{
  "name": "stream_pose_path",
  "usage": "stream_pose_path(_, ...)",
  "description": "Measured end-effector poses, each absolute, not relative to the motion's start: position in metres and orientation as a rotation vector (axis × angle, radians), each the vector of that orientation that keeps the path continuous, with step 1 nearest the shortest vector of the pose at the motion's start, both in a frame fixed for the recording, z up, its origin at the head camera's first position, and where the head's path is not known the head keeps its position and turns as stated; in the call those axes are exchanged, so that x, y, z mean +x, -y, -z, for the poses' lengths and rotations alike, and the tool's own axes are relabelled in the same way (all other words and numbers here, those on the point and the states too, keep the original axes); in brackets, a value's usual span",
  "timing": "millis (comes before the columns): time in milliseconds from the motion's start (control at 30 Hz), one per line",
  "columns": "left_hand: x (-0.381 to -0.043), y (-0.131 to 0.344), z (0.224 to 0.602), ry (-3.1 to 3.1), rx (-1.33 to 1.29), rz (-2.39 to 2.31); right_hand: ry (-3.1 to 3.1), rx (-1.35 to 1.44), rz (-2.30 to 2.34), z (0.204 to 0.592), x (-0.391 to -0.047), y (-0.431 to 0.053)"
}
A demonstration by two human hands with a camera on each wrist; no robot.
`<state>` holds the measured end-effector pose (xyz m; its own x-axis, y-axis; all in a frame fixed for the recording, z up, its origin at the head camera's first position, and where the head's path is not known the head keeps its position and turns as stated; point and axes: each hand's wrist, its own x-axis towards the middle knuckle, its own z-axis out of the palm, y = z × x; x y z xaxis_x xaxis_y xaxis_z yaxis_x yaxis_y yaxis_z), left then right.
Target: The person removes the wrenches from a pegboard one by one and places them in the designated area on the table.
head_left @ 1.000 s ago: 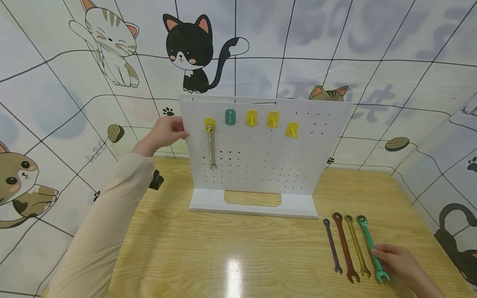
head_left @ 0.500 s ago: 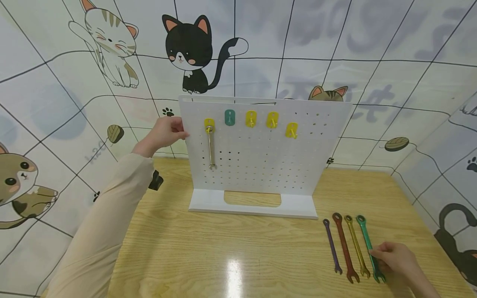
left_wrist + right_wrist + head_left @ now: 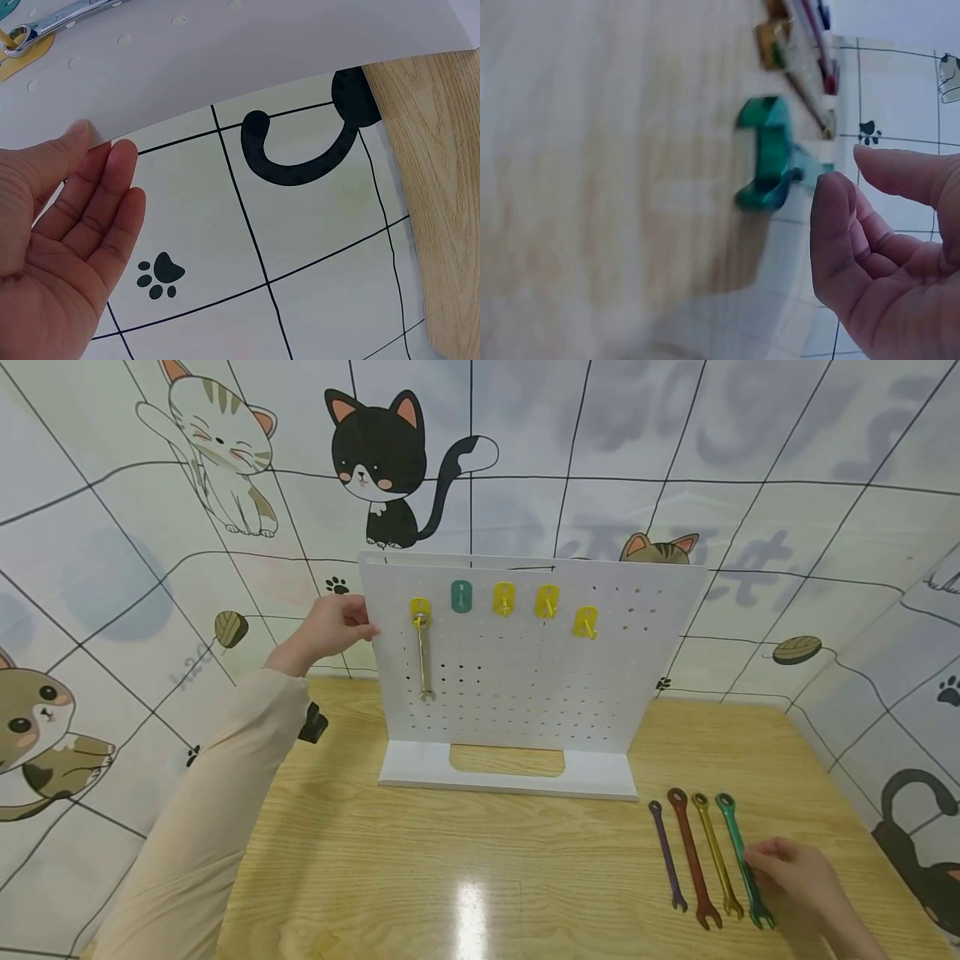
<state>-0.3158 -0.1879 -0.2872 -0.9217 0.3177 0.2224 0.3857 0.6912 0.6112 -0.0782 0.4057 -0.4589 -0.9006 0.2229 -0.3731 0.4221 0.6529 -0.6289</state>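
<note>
My left hand pinches the left edge of a white pegboard between thumb and fingers. A silver combination wrench hangs on the pegboard's leftmost yellow hook. On the table at the right lie a purple wrench, a red wrench, a yellow wrench and a green wrench, side by side. My right hand is beside the green wrench's handle. In the right wrist view its thumb and index fingertip are apart, with the blurred green wrench beyond them.
A teal hook and several yellow hooks sit along the pegboard's upper part. The board stands on a white base on the wooden table. Behind is a wall covering with cartoon cats.
The green wrench's open end has swung left, bringing it closer to parallel with the other wrenches. My right hand has shifted slightly up and its fingers have loosened. The left hand stays put.
</note>
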Motion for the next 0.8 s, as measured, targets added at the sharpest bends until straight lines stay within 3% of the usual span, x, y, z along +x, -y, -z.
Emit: stream_pose_path(800,-0.317,0.189,0.288,2.815,-0.559,1.059,-2.627,0.303,1.347,0.423,-0.105,-0.341)
